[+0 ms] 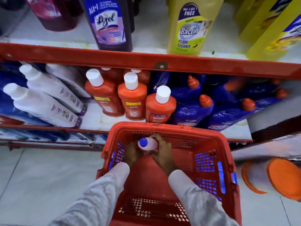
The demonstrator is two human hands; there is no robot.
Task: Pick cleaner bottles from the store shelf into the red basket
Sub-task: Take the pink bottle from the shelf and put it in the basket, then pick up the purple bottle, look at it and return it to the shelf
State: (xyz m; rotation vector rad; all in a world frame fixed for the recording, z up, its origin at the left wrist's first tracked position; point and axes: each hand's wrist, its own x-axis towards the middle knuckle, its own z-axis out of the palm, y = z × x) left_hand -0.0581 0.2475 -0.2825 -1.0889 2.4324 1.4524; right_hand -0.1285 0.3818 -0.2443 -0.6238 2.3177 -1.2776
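Note:
The red basket (162, 128) stands on the floor below the shelf. Both my hands reach down inside it at its far end. My left hand (132, 153) and my right hand (162, 152) hold a pale pink bottle (150, 144) with a blue cap between them, upright near the basket's far wall. On the shelf behind stand orange Bactin bottles (132, 101) with white caps, blue Bactin bottles (192, 110) with orange caps, and white bottles (48, 103) leaning to the left.
The upper shelf, edged by a red rail (146, 61), carries a purple Lizol bottle (109, 25) and a yellow Bactin floor cleaner (189, 28). Orange-lidded containers (283, 176) lie at the right on the tiled floor (40, 176).

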